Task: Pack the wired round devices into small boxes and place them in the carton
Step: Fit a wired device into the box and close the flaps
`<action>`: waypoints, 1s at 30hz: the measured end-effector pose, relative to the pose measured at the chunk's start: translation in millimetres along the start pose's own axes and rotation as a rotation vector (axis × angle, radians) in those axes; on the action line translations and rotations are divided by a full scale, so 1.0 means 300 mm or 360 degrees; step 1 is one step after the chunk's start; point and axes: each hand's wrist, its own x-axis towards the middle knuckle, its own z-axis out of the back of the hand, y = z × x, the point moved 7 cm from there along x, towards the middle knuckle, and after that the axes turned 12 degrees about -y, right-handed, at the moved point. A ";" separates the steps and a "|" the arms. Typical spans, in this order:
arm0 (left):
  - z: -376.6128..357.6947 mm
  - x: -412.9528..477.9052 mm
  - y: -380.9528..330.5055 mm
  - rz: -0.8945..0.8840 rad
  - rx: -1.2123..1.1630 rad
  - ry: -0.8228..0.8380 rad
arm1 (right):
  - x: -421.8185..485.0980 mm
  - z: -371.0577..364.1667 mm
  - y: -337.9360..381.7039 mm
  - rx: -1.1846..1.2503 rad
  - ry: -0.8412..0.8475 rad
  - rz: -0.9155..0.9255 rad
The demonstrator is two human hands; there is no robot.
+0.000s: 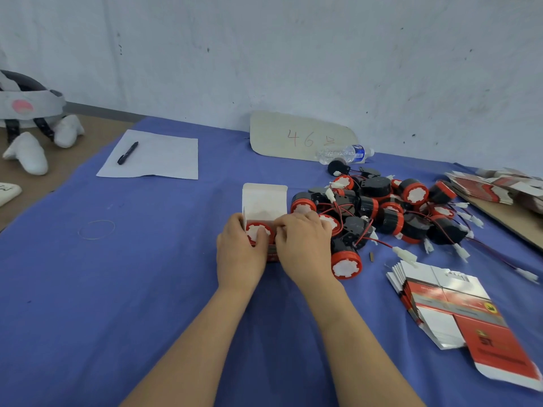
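both hands sit on a small box [264,201] that stands open on the blue cloth [147,274], its white lid flap raised toward the wall. the left hand [239,254] curls round the box's left side; the right hand [302,245] curls over its right edge. 1 round device [258,232] lies inside, white face up, between the 2 hands. just right of them sits a pile of devices [388,210] (black bodies, red rims, thin wires, white plugs). flat boxes [446,306] lie fanned beside the right forearm. farther back lie a paper sheet [158,160] with a pen [127,152] on it, a water bottle [346,154] and a cardboard piece [299,136] marked 46.
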 end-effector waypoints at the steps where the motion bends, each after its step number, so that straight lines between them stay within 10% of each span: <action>1: 0.000 0.001 0.001 0.0005 0.0005 0.0002 | -0.002 0.005 0.002 0.0046 -0.0005 0.0001; 30: -0.011 -0.003 -0.033 -0.0015 -0.0394 0.0062 | 0.015 -0.024 -0.013 -0.0252 0.0613 -0.0149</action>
